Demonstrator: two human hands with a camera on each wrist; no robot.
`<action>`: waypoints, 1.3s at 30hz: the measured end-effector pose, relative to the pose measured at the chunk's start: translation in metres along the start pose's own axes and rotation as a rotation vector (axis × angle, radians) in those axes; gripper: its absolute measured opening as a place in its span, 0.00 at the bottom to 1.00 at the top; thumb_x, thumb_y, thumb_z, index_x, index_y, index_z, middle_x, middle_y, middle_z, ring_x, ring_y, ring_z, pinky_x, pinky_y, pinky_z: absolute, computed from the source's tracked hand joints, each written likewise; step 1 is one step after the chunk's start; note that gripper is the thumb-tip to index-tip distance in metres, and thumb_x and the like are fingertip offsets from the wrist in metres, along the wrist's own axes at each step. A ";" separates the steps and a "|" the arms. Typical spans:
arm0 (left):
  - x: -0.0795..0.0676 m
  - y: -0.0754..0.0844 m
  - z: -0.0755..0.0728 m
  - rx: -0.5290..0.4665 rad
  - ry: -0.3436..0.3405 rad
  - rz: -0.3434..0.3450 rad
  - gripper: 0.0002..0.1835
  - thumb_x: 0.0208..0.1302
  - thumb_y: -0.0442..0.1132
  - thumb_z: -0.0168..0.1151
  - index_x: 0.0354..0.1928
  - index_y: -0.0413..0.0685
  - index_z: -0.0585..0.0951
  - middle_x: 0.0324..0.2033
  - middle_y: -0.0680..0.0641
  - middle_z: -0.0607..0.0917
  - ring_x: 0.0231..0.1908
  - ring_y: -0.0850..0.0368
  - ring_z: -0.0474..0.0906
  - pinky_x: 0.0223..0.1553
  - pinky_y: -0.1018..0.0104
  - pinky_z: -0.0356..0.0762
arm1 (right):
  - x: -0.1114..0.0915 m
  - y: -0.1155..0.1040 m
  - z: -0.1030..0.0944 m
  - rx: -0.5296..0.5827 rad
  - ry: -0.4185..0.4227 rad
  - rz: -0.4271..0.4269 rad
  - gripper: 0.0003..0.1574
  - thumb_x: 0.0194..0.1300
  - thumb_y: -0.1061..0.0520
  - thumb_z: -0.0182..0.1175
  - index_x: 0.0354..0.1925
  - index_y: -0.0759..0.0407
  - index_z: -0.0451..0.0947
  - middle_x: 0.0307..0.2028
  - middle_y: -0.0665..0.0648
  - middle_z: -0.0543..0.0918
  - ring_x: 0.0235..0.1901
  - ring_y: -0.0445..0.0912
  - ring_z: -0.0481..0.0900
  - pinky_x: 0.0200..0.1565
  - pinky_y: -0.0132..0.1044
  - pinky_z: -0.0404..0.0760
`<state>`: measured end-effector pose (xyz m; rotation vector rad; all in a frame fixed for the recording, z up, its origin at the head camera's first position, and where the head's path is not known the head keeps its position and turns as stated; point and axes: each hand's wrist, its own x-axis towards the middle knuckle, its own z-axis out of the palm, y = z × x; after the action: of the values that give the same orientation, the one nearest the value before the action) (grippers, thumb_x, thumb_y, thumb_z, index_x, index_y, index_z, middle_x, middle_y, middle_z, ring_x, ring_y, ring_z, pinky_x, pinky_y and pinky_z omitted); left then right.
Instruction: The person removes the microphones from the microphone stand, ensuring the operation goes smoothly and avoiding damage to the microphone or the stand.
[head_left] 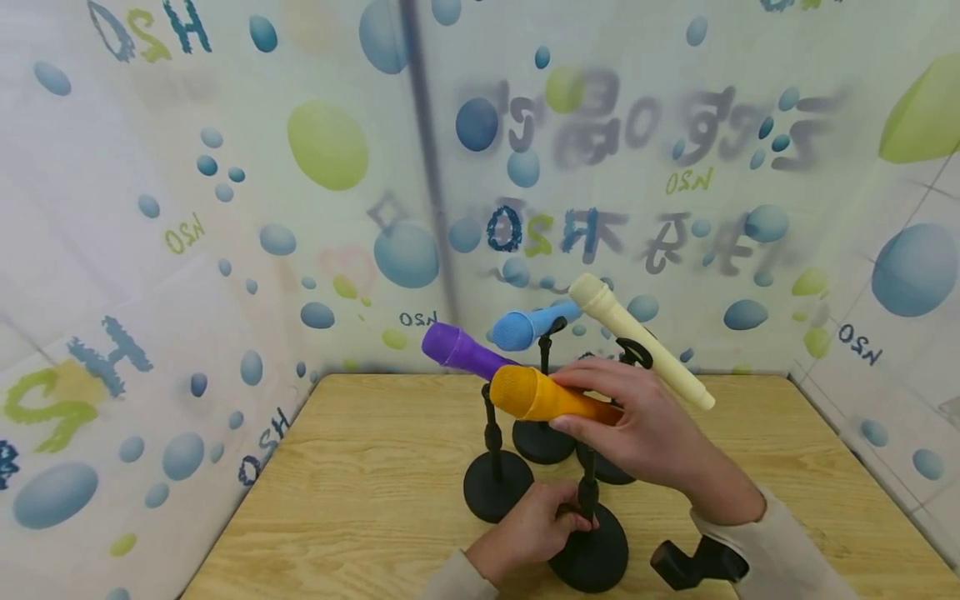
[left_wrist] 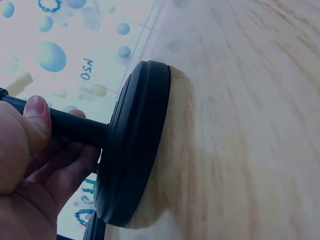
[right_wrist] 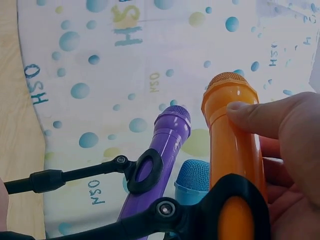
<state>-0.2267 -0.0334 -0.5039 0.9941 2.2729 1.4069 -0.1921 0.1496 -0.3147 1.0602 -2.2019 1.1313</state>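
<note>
An orange microphone (head_left: 551,397) is pinched between the thumb and fingers of my right hand (head_left: 645,417). In the right wrist view, the orange microphone (right_wrist: 234,132) passes through the ring of a black clip. My left hand (head_left: 528,529) grips the upright post of the nearest black microphone stand (head_left: 588,554), just above its round base. The left wrist view shows thumb and fingers round this post (left_wrist: 80,126), with the base (left_wrist: 135,140) beside them; its underside meets or nearly meets the tabletop.
A purple microphone (head_left: 465,352), a blue microphone (head_left: 525,327) and a cream microphone (head_left: 637,333) sit tilted in stands behind. Wood-look tabletop (head_left: 337,492) spreads beneath. Patterned curtains (head_left: 330,275) enclose the back and sides. A black wrist mount (head_left: 701,564) is on the right sleeve.
</note>
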 end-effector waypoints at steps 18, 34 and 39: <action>-0.002 0.004 0.000 -0.021 -0.003 -0.020 0.08 0.76 0.27 0.63 0.46 0.46 0.87 0.42 0.56 0.93 0.40 0.76 0.85 0.51 0.78 0.83 | 0.008 -0.007 0.005 0.042 -0.019 0.035 0.25 0.63 0.67 0.77 0.58 0.62 0.86 0.55 0.59 0.89 0.49 0.50 0.90 0.43 0.31 0.90; -0.001 0.004 0.000 -0.021 -0.009 -0.018 0.09 0.76 0.27 0.63 0.45 0.48 0.87 0.41 0.56 0.93 0.39 0.76 0.85 0.51 0.77 0.84 | 0.018 -0.012 0.008 -0.003 -0.024 0.013 0.23 0.64 0.64 0.78 0.57 0.60 0.88 0.52 0.56 0.91 0.48 0.47 0.89 0.47 0.35 0.91; 0.000 0.004 0.000 -0.031 -0.011 -0.022 0.09 0.76 0.26 0.62 0.45 0.47 0.87 0.41 0.55 0.93 0.39 0.76 0.84 0.51 0.77 0.84 | 0.021 -0.014 0.008 -0.023 -0.026 0.003 0.22 0.65 0.62 0.78 0.57 0.60 0.88 0.51 0.55 0.91 0.47 0.46 0.89 0.49 0.36 0.91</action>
<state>-0.2247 -0.0323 -0.5003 0.9626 2.2402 1.4196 -0.1946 0.1285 -0.2985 1.0680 -2.2317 1.0962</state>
